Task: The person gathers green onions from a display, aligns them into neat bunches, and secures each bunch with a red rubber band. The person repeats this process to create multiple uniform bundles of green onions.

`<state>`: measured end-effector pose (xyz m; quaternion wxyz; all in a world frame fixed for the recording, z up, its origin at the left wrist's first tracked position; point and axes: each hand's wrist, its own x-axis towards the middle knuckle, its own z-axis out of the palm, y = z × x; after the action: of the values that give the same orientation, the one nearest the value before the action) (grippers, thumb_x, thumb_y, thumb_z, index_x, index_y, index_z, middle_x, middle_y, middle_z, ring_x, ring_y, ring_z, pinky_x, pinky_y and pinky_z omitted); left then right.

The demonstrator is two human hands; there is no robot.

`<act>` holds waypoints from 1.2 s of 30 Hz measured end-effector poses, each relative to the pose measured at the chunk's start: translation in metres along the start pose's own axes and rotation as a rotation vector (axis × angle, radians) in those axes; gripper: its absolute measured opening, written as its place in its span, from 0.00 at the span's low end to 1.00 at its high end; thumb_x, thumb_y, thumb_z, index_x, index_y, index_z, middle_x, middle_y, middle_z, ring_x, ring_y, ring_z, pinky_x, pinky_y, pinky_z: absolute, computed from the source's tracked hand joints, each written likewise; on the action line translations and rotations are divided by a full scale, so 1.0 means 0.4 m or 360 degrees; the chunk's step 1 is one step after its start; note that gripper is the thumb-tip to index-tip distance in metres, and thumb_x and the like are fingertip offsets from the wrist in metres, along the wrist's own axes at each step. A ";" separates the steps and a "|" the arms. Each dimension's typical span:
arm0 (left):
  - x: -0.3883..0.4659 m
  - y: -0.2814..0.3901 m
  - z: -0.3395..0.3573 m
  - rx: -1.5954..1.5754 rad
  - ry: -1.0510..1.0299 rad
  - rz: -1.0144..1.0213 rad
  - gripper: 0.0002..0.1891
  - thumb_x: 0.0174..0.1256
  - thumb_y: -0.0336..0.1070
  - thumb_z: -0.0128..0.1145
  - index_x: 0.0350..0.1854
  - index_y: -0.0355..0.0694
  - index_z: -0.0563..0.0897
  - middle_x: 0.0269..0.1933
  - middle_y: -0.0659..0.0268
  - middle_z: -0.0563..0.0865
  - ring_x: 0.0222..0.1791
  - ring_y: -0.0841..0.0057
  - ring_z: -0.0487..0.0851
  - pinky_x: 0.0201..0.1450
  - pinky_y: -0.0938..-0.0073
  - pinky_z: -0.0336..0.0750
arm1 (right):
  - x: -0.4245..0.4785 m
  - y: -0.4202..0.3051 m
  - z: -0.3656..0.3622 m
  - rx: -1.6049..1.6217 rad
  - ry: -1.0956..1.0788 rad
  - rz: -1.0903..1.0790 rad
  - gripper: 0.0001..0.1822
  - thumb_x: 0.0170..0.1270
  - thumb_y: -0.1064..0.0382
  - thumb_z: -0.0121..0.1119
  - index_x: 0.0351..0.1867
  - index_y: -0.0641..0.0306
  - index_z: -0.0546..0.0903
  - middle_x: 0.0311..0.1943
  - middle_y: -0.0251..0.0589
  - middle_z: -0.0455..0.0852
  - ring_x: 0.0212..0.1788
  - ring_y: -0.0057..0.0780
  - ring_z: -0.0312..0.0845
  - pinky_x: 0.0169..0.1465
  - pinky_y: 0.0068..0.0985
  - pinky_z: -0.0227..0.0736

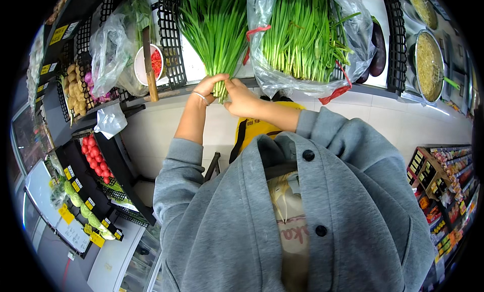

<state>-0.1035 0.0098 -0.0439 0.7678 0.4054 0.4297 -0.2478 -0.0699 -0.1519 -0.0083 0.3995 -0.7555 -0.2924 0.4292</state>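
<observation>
Between my two hands, near the shelf's front edge, is a bunch of green garlic chives point(218, 46), its pale cut ends towards me. My left hand point(208, 88), with a bracelet at the wrist, wraps the stems from the left. My right hand point(242, 98) holds the same stem ends from the right, its fingers partly hidden. Beside the bunch, more chives point(298, 38) lie in an open clear plastic bag point(264, 71) with red ties point(336, 93).
Left of the chives stand a black mesh divider point(172, 38), a white bowl of red shreds point(141, 67), a knife with a wooden handle point(151, 80) and potatoes point(75, 90). Eggplants point(377, 52) and a metal bowl of pale shreds point(428, 69) are at the right. Tomatoes point(94, 156) sit lower left.
</observation>
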 end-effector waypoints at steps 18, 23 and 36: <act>-0.206 0.225 -0.108 0.0421 -0.0504 -0.0069 0.15 0.60 0.35 0.58 0.45 0.30 0.76 0.35 0.58 0.83 0.31 0.74 0.84 0.33 0.76 0.82 | 0.262 -0.219 -0.148 -0.1717 -0.0044 -0.1213 0.55 0.38 0.57 0.74 0.70 0.39 0.54 0.71 0.34 0.52 0.72 0.34 0.46 0.72 0.46 0.43; -0.292 0.324 -0.113 0.0721 -0.0557 0.0060 0.15 0.59 0.35 0.60 0.44 0.31 0.76 0.34 0.60 0.83 0.30 0.74 0.84 0.32 0.76 0.80 | 0.292 -0.297 -0.172 -0.1421 -0.0088 -0.1380 0.47 0.39 0.62 0.71 0.65 0.45 0.61 0.62 0.34 0.67 0.65 0.32 0.61 0.71 0.44 0.46; -0.559 0.571 -0.061 0.0924 -0.0880 0.0826 0.42 0.63 0.73 0.28 0.52 0.35 0.76 0.42 0.55 0.84 0.34 0.69 0.84 0.35 0.73 0.80 | 0.165 -0.572 -0.345 -0.0319 0.0224 -0.1611 0.38 0.43 0.60 0.72 0.57 0.60 0.66 0.49 0.43 0.75 0.50 0.36 0.73 0.55 0.32 0.68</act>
<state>-0.0619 0.1629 0.2350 0.7449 0.6160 0.0069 -0.2561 0.0598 -0.0321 0.2029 0.5012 -0.5812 -0.6331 0.1004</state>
